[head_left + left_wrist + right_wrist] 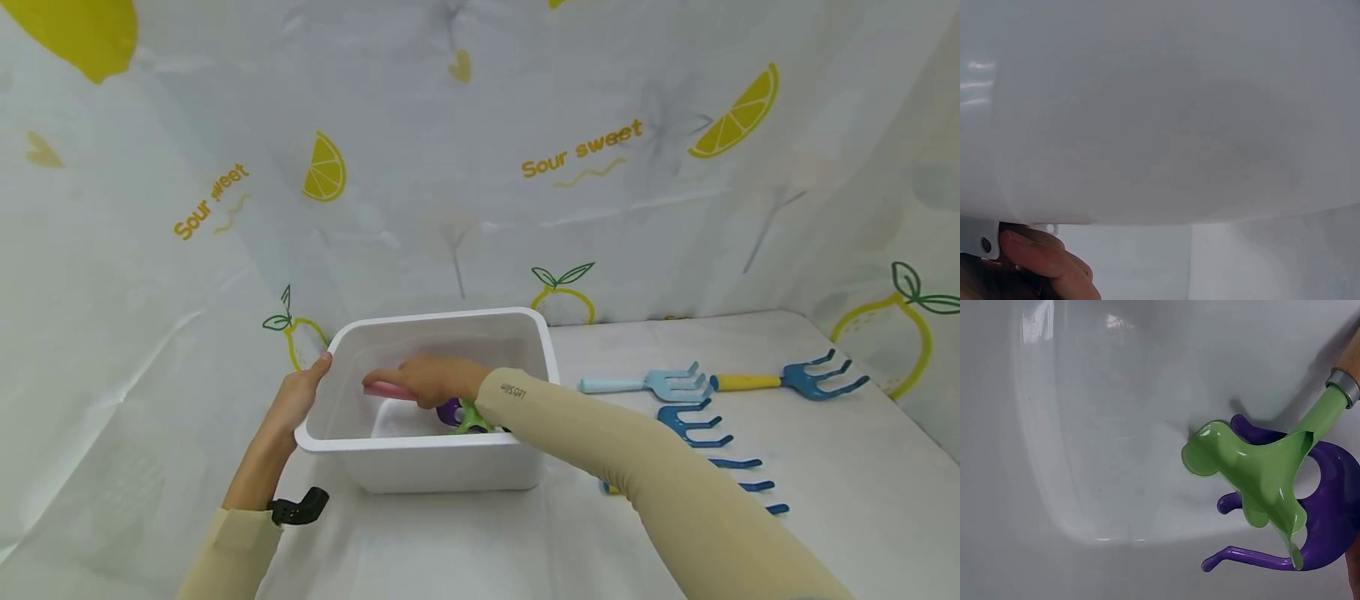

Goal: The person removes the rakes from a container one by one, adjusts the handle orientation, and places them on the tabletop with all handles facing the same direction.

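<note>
A white plastic tub (442,462) stands on the table. My left hand (288,404) grips its left rim, thumb at the top edge; in the left wrist view the tub's outer wall (1160,125) fills most of the picture. Inside the tub, my right hand (442,379) holds a hand rake by its pink handle (392,391). A purple rake head (1335,506) and a green rake head (1254,469) overlap low in the tub. The green one has a wooden handle (1350,362). Which head the pink handle joins is hidden by my hand.
Right of the tub lie a light blue hand rake (678,385), a blue one with a yellow handle (746,382) and more blue rakes (686,425), partly covered by my right forearm. A lemon-printed sheet (420,208) hangs behind the table.
</note>
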